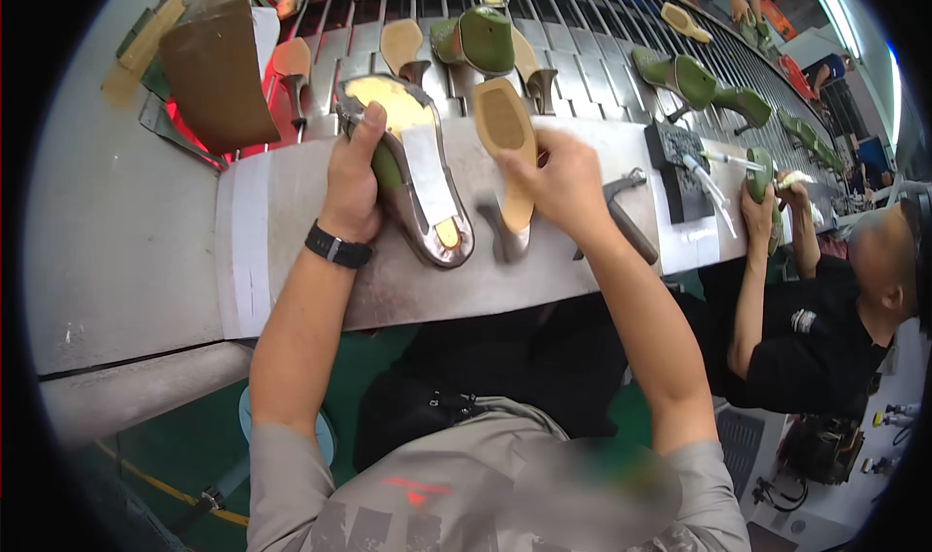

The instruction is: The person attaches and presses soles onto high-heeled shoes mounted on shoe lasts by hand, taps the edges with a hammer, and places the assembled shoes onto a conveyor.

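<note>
My left hand point(353, 178) is closed round a shoe upper point(388, 178) in green and dark metallic leather, turned underside up. Its bottom shows yellow filler at the toe and a pale strip point(427, 175) down the middle. In my right hand point(565, 183) is a tan shoe sole point(504, 115) with a grey-brown heel point(507, 234) at its near end. The fingers pinch the sole's narrow waist from the right. Shoe and sole are side by side and apart, over the metal table edge point(408, 300).
Right of my right hand lies a hammer point(631, 224), beside a black block point(675, 154) with syringe-like applicators point(711, 188). Behind, a slatted conveyor point(602, 66) carries more soles and green shoes point(680, 76). A cardboard piece point(216, 76) stands left. A co-worker point(806, 309) handles a green shoe at right.
</note>
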